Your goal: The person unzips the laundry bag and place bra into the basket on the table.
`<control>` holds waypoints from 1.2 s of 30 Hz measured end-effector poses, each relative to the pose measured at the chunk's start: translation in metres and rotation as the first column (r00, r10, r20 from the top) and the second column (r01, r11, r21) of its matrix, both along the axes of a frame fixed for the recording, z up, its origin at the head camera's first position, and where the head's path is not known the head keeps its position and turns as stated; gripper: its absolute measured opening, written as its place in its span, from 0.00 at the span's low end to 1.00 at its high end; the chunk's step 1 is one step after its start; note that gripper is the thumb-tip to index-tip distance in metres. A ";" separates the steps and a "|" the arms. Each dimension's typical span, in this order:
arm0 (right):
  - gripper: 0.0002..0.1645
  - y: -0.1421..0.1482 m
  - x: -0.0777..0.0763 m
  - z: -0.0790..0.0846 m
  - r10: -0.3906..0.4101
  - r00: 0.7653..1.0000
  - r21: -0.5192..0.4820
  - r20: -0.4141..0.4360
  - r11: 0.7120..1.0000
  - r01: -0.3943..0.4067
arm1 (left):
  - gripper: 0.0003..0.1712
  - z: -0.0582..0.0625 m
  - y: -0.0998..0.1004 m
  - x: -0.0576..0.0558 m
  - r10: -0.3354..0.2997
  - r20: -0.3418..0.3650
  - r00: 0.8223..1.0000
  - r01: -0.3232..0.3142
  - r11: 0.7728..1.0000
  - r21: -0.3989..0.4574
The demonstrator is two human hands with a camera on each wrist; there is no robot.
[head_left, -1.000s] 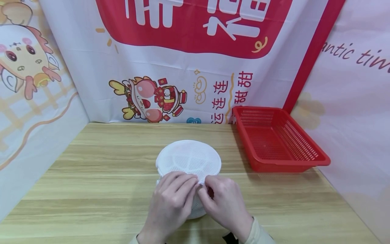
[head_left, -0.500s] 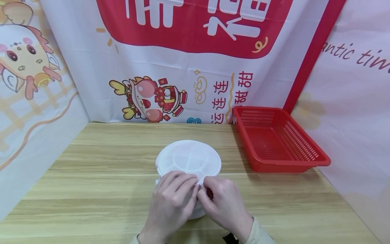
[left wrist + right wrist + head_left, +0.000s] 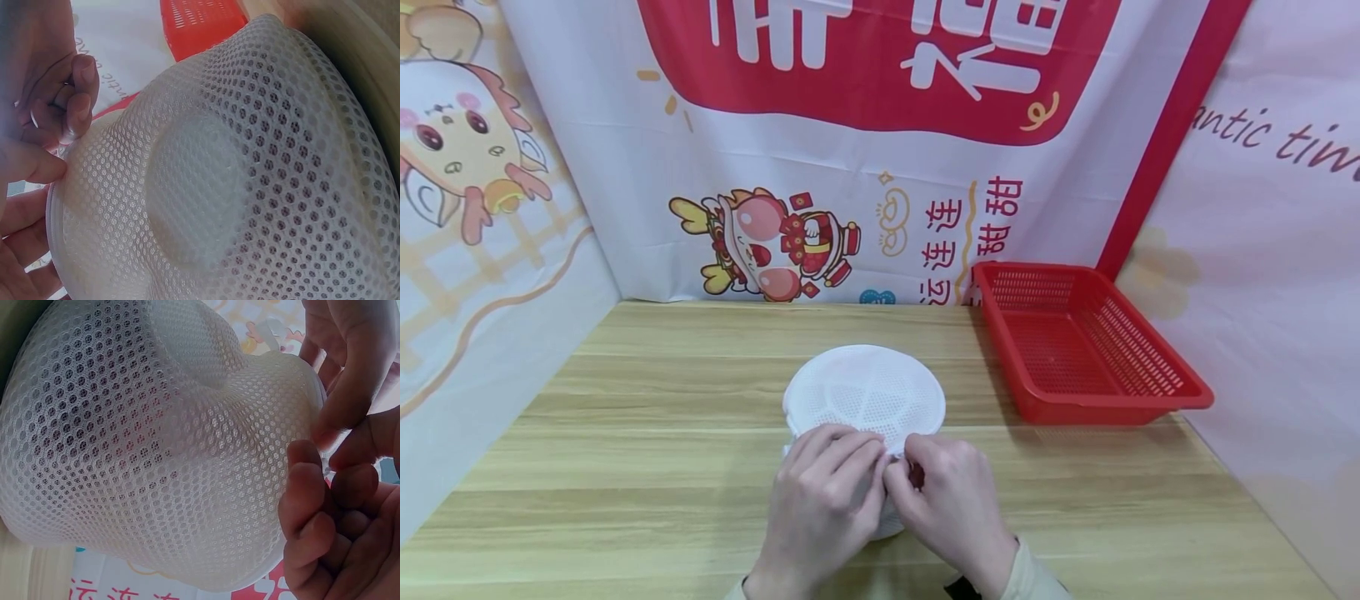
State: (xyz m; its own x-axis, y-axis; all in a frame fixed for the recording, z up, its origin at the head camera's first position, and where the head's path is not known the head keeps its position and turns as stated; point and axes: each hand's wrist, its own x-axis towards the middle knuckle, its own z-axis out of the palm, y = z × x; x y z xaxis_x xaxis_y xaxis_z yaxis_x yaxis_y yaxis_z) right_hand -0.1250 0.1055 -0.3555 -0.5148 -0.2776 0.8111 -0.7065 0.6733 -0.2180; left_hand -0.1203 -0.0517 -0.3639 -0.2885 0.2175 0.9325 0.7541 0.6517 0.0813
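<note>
Scarcely anything has moved over the past second: a right sleeve [image 3: 1040,573] has drawn slightly inward and the fingertips have shifted a shade, while a white mesh bag [image 3: 865,385] keeps its place on the wood-grain tabletop [image 3: 625,467]. Left hand [image 3: 826,493] and right hand [image 3: 953,493] meet at the near edge of the bag's round top, a little right of its middle. From the fingers, then, most of that top lies forward, away from the person, and the mesh body lies below. I find no clear long axis in the round top; the line that matters, in my judgement, is the rim, curving sideways past the fingertips. Neither hand is nearer: both touch the edge, their tips just beside each other. Left fingers pinch the rim against the thumb with scarcely a gap. Right fingers are curled in, thumb and forefinger pinching at the same edge, though exactly which part they have hold of I cannot tell. By my reading, any pull along the rim would want the left hand steady as anchor. Well apart, farther back to the right, stands a red basket [image 3: 1093,412].
</note>
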 end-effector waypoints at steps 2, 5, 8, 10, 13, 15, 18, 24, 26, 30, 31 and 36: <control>0.23 0.000 0.000 0.000 0.002 1.000 -0.005 0.000 1.000 -0.002 | 0.14 0.000 0.000 0.000 0.000 0.001 1.000 0.000 1.000 0.001; 0.22 0.000 0.000 0.000 0.006 1.000 -0.013 0.004 1.000 -0.006 | 0.14 0.000 -0.001 -0.001 -0.003 0.006 1.000 0.003 1.000 0.002; 0.22 0.001 -0.001 0.000 0.002 1.000 -0.016 0.016 1.000 -0.002 | 0.15 -0.001 -0.002 -0.002 -0.004 0.012 1.000 0.004 1.000 0.000; 0.21 0.001 -0.001 0.001 -0.007 1.000 -0.014 0.028 1.000 0.007 | 0.14 -0.002 -0.003 -0.003 -0.005 0.022 1.000 0.005 1.000 -0.007; 0.21 0.001 0.000 0.001 -0.025 0.998 -0.006 0.049 1.000 0.026 | 0.13 -0.002 -0.005 -0.004 -0.010 0.034 0.999 0.010 1.000 -0.020; 0.21 0.001 0.000 0.001 -0.036 0.997 -0.003 0.063 0.999 0.036 | 0.12 -0.002 -0.005 -0.004 -0.012 0.037 0.999 0.012 1.000 -0.026; 0.21 0.001 0.000 0.002 -0.041 0.997 -0.005 0.072 0.999 0.041 | 0.12 -0.002 -0.004 -0.005 -0.016 0.021 1.000 0.016 0.999 -0.029; 0.22 0.003 -0.001 0.002 -0.031 0.998 -0.016 0.053 0.999 0.031 | 0.16 0.000 -0.004 -0.005 -0.035 -0.010 0.999 0.035 0.999 -0.024; 0.22 0.003 -0.001 0.002 -0.029 0.999 -0.020 0.046 0.999 0.030 | 0.16 0.000 -0.004 -0.005 -0.035 -0.012 0.999 0.035 0.999 -0.024; 0.22 0.003 -0.001 0.003 -0.039 0.998 -0.028 0.047 0.999 0.040 | 0.16 0.001 -0.004 -0.004 -0.028 -0.021 0.999 0.027 0.999 -0.023; 0.22 0.004 0.000 0.004 -0.044 0.998 -0.031 0.051 0.998 0.046 | 0.16 0.001 -0.004 -0.004 -0.025 -0.023 0.999 0.024 0.999 -0.023; 0.22 0.005 -0.001 0.005 -0.047 0.996 -0.043 0.074 0.998 0.050 | 0.15 0.001 -0.004 -0.004 -0.021 -0.027 0.999 0.020 1.000 -0.015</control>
